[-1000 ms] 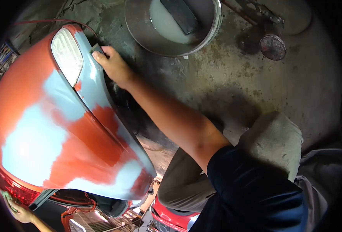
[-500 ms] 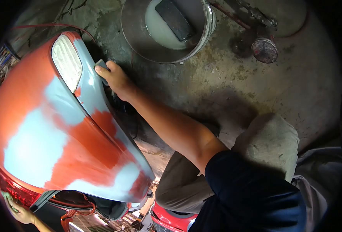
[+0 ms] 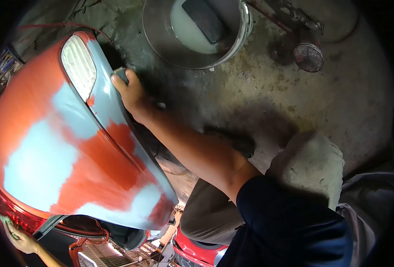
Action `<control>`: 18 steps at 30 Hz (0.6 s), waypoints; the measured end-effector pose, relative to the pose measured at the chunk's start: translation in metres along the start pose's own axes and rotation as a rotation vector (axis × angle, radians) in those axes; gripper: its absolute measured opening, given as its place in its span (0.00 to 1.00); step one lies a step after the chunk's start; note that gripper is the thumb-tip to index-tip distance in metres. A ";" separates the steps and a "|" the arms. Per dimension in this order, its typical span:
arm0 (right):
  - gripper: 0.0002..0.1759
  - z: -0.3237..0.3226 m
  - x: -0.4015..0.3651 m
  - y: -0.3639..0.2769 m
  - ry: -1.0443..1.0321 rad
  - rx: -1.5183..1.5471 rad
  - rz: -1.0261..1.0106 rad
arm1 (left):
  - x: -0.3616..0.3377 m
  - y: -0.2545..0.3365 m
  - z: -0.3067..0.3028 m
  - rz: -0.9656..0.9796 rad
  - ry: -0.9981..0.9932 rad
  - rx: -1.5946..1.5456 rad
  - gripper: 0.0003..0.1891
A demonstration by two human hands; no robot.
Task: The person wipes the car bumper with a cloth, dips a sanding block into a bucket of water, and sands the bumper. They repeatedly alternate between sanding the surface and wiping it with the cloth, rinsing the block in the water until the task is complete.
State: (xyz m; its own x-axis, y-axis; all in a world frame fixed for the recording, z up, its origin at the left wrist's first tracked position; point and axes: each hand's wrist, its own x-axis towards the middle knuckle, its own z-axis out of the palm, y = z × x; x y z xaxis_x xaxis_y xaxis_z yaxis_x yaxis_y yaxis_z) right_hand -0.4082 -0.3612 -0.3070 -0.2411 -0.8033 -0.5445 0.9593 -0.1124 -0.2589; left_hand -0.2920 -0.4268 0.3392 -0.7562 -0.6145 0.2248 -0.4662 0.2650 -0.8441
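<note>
A curved car body panel (image 3: 103,164), patched in orange-red and pale grey-blue, fills the left side. My right hand (image 3: 132,95) is closed on a small grey sanding block (image 3: 122,74), held at the panel's edge beside a light with a masked, ribbed whitish surface (image 3: 79,66). At the lower left, my left hand (image 3: 22,241) is closed around a pale green piece (image 3: 5,221), possibly sponge or cloth. That hand rests beside the red tail light (image 3: 16,213); part of it lies in the dark rim of the view.
A round bucket (image 3: 157,46) with cloudy water and a dark rectangular block (image 3: 203,21) stands on the stained concrete floor (image 3: 259,84). A metal stand with a round foot (image 3: 308,58) lies right of it. Below the panel is a red glossy object (image 3: 197,249).
My right hand and the sanding block have shifted slightly, with the wrist lower and more to the left. The view has moved a little. My left hand stays near the tail light.
</note>
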 end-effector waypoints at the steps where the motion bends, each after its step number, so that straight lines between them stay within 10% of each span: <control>1: 0.21 -0.004 -0.003 0.010 -0.057 0.027 0.000 | 0.001 -0.004 0.000 0.005 -0.006 -0.007 0.20; 11: 0.28 -0.002 0.015 0.017 0.073 -0.301 -0.218 | 0.005 0.017 -0.004 0.051 0.008 0.034 0.20; 18: 0.22 -0.021 0.036 -0.041 -0.074 -0.005 0.133 | 0.002 0.005 -0.001 0.006 -0.016 -0.016 0.19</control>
State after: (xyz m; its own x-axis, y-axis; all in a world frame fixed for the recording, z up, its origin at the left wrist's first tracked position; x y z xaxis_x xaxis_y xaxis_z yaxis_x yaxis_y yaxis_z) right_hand -0.4594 -0.3734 -0.3329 -0.0998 -0.8521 -0.5138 0.9813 0.0012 -0.1925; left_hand -0.2961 -0.4263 0.3357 -0.7517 -0.6248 0.2113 -0.4687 0.2806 -0.8376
